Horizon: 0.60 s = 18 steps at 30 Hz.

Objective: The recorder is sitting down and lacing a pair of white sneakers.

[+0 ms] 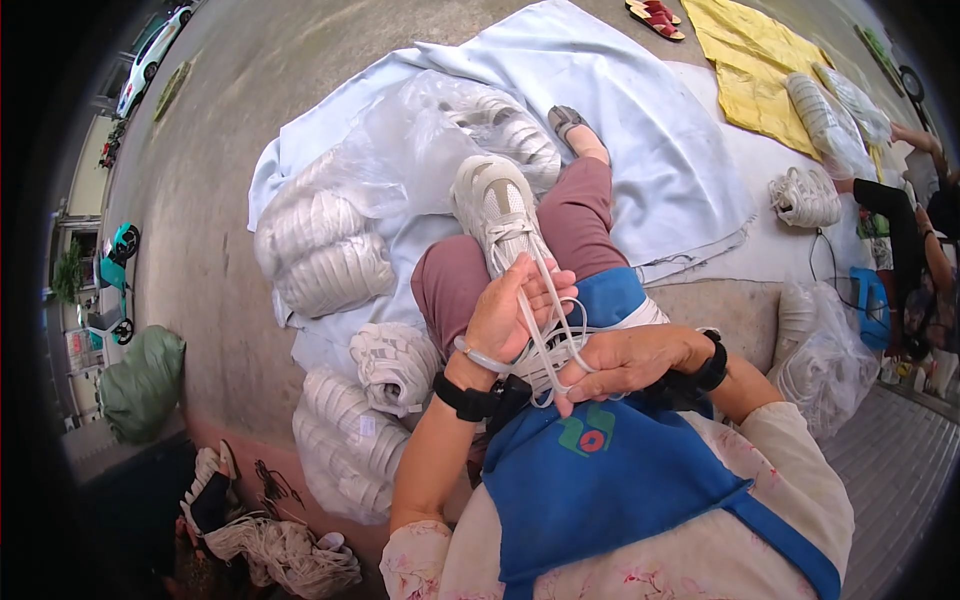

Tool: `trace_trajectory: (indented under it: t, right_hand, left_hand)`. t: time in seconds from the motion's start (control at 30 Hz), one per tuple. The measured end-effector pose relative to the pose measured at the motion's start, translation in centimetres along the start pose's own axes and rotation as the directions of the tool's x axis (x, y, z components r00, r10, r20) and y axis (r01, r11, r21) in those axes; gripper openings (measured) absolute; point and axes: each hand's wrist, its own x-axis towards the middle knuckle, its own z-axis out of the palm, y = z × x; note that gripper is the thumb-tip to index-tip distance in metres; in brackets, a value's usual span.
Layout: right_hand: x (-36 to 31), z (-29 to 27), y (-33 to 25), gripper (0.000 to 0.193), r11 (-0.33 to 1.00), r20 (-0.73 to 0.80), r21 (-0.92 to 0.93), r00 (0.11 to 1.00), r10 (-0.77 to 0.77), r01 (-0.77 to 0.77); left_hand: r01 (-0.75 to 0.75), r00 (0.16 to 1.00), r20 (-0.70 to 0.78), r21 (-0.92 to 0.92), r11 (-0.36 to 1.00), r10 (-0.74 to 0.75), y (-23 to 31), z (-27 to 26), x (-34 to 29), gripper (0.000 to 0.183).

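A beige and white sneaker (497, 205) points away from me between my knees, its upper threaded with pale laces. Two long shoelace (556, 306) strands run back from it toward my body. My left hand (512, 312) is turned palm up just behind the shoe, fingers stretched out, with the strands crossing over them. Closer to my apron, my right hand (625, 362) is closed, pinching the lace ends between thumb and fingers. A loose bunch of white laces (540, 368) lies in my lap, partly hidden by both hands.
Bagged bundles of pale shoe parts (330, 255) lie on a light blue cloth (665, 150) at left and ahead. A rolled bundle (392, 365) sits by my left knee. Tangled laces (285, 552) are at lower left. Another person's arm (935, 245) shows at the right, near a lace bundle (805, 197).
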Motion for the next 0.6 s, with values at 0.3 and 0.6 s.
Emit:
trace_trajectory:
  t: [0.3,0.6]
  right_hand:
    - [1.1,-5.5,3.2,0.022,0.929,-0.741,-0.293,0.667,-0.072,-0.225]
    - [7.3,-7.6,5.9,0.013,0.555,-0.701,-0.711,0.498,-0.51,-0.433]
  left_hand:
    - [-0.114,0.952,-0.25,0.246,0.963,0.176,-0.9,-1.8,-1.0,0.027]
    - [-0.104,0.949,-0.21,0.498,0.861,0.237,-1.6,-1.0,-2.0,0.03]
